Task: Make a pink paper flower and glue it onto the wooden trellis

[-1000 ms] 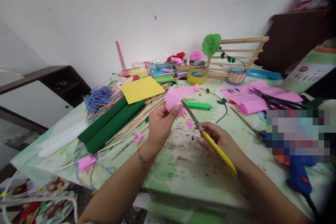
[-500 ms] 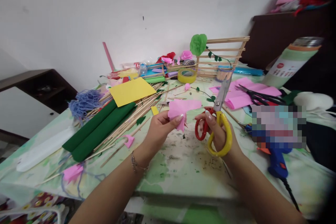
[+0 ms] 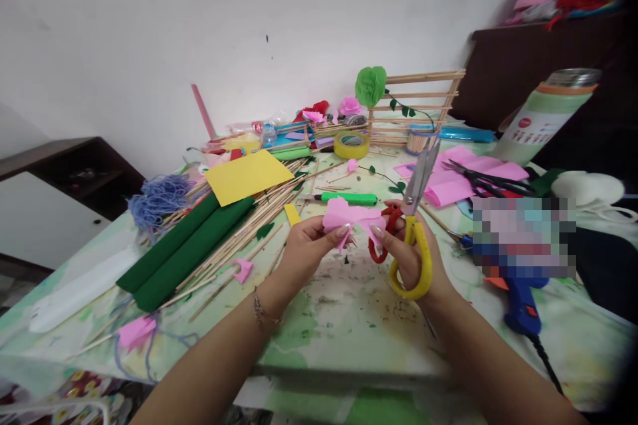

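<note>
Out left, a long white object (image 3: 84,292) lies close to the table's edge, and dark green rolls (image 3: 194,255) slant in beside thin sticks (image 3: 244,229). Now centre: the left hand (image 3: 314,242) pinches one side of the pink paper (image 3: 351,216), up above the table, while the right hand (image 3: 411,249) pins the other side under its thumb and grips the scissors (image 3: 409,200), blades up; how far they're parted is hard to say. Between the forearms, speckled cloth runs to the front edge, giving the wrists room. Over right, a blue glue gun (image 3: 523,312) limits the forearm's swing. Underneath it all, a pale green-patterned tablecloth (image 3: 339,325); around it, white-doored cabinet (image 3: 44,222), white wall (image 3: 299,13), dark cupboard (image 3: 498,60).
</note>
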The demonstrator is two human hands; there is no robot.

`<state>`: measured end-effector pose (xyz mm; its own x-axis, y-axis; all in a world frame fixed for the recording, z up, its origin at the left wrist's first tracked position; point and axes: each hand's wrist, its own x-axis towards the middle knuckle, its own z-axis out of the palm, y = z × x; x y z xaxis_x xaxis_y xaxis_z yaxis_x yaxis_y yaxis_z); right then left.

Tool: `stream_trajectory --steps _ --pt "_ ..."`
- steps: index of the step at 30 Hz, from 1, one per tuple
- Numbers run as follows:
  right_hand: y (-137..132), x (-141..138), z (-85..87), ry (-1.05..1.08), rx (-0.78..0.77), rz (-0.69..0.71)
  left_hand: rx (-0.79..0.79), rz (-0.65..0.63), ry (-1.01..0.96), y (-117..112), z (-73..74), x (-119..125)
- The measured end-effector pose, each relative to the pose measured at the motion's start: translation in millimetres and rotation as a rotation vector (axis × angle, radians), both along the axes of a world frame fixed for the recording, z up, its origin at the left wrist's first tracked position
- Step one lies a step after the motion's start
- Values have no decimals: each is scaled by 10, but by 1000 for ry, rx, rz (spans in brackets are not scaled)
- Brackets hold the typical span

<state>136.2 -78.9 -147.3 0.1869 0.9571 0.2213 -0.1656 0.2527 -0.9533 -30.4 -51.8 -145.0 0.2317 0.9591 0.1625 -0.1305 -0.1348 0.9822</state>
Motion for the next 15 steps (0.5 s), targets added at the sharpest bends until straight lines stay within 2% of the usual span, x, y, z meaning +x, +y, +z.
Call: stream_trajectory --steps 2,7,12,15 --pt "7 11 0 3 13 -23 -15 1 13 -3 -2 -1" --pt "4 20 -10 -5 15 5 -78 -125 2 -14 -31 -5" --pt "-3 5 -39 -7 30 42 -57 51 47 17 -47 5" --pt "5 6 -55 -21 40 36 -51 85 63 28 -24 13"
